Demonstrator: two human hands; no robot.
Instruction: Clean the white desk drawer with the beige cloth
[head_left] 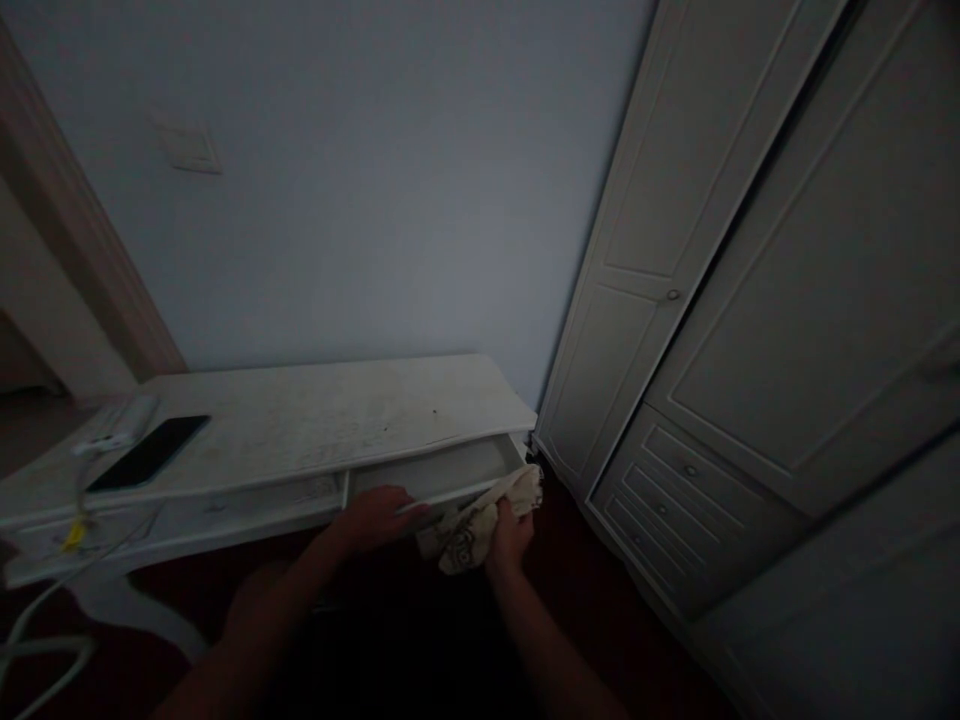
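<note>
Right hand has the cloth, left hand at the open drawer!

And here you are, at the lower centre of the frame, both hands at work along the front of the white table (420, 395). Your right hand (511, 535) is closed around a bunched, cream-coloured cloth (480, 522) with a dark pattern; fingers gathered in, a narrow grip, loose folds spilling to the left and up past your knuckles. That cloth sits just right of bottom centre, against the right end of the pulled-out drawer (450, 472), draped at its front edge.

Over to your left hand (381, 515): fingers reaching rightward, laid over the drawer's front edge near its left end. How tightly they curl, you can't tell in this gloom; the thumb is hard to make out.

Out at the left of the frame, a dark phone (150, 453) lies flat on the tabletop beside a white device (120, 422). On the right side, the pale wardrobe (705, 440) towers over it all.
</note>
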